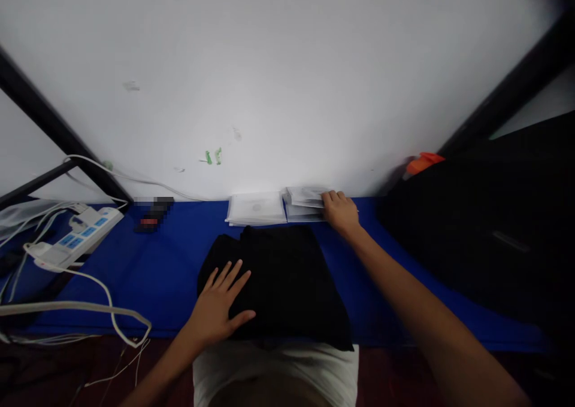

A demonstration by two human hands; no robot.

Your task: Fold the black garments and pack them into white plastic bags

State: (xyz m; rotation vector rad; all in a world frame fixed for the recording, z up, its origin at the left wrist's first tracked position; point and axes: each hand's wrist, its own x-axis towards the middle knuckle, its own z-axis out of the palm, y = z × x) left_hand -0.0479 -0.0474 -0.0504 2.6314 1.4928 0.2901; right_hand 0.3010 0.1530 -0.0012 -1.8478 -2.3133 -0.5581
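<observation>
A folded black cloth (287, 281), perhaps a garment, lies on the blue-covered table (179, 263) in front of me. My left hand (220, 305) rests flat on its left part with the fingers spread. Beyond the cloth, against the wall, are two stacks of flat whitish plastic packets. The left packet stack (257, 208) lies untouched. At the right packet stack (308, 197) my right hand (341, 212) grips the right edge of the upper packets, lifting them slightly. The thumb is hidden, and how many packets it holds I cannot tell.
A white power strip (78, 239) with tangled white cables is at the left. Near the wall lies a dark object with a red patch (150, 218), partly blurred. A large black draped mass (485, 233) fills the right side, with an orange item (424, 163) behind it.
</observation>
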